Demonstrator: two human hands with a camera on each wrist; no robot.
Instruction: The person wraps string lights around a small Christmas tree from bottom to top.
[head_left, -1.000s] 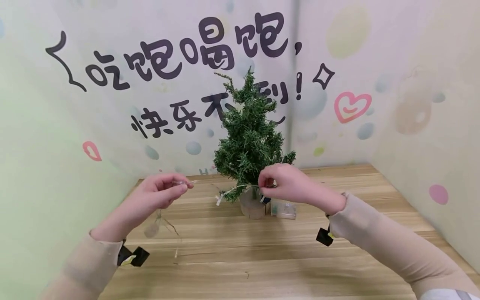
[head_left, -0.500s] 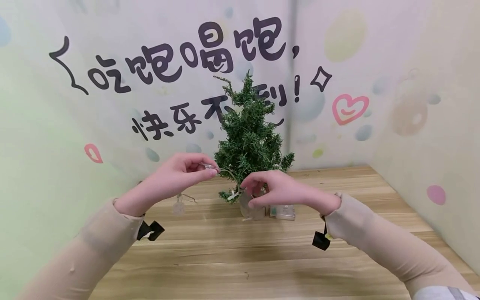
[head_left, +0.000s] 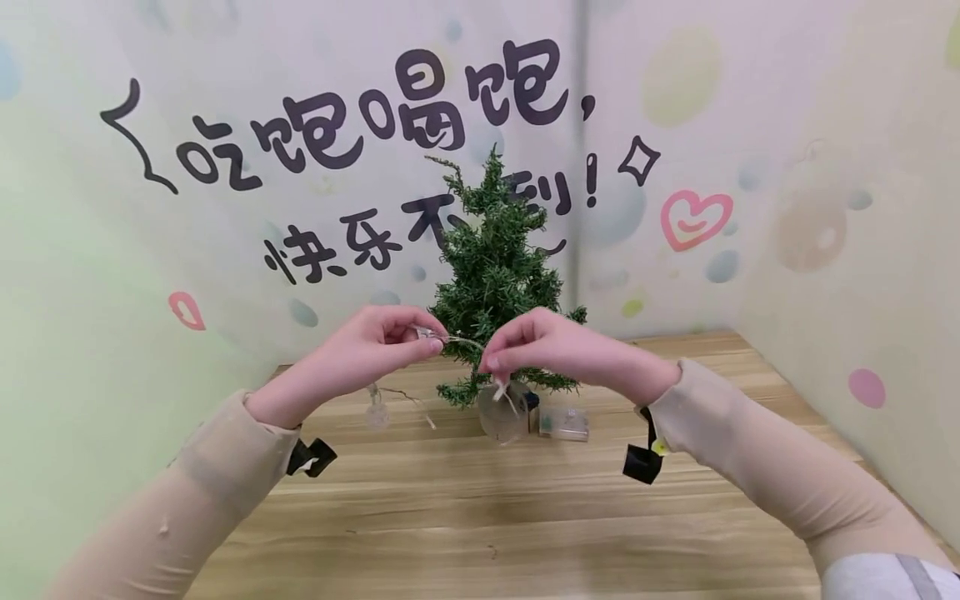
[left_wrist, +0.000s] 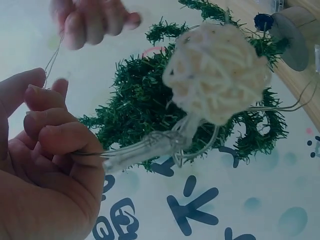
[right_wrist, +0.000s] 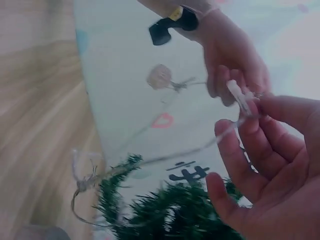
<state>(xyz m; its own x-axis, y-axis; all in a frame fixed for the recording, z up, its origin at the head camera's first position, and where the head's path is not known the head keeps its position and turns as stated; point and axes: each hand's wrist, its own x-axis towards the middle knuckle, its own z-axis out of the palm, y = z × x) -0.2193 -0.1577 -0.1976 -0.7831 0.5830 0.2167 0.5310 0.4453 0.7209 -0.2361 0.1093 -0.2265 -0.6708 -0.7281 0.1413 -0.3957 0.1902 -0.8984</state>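
Note:
In front of a small green artificial Christmas tree (head_left: 495, 267), a string of fairy lights (head_left: 463, 340) runs between both hands. My left hand (head_left: 360, 346) pinches its thin wire between thumb and fingers. Below that hand dangles a pale woven ball (head_left: 377, 412), seen large as a cream lattice ball (left_wrist: 217, 72) in the left wrist view. My right hand (head_left: 558, 346) pinches the string a short way along, where a small whitish light holder (right_wrist: 241, 95) shows at its fingertips. More wire (right_wrist: 180, 155) trails past the right hand near the branches.
The tree's round base (head_left: 502, 421) stands on the wooden table (head_left: 450, 517). A clear battery box (head_left: 564, 423) lies just right of it. A printed wall (head_left: 360, 67) rises behind, with side walls left and right.
My left hand has moved right and up, towards the tree, with the string. My right hand shifted left with its fingers parted, then rose slightly and now pinches the string.

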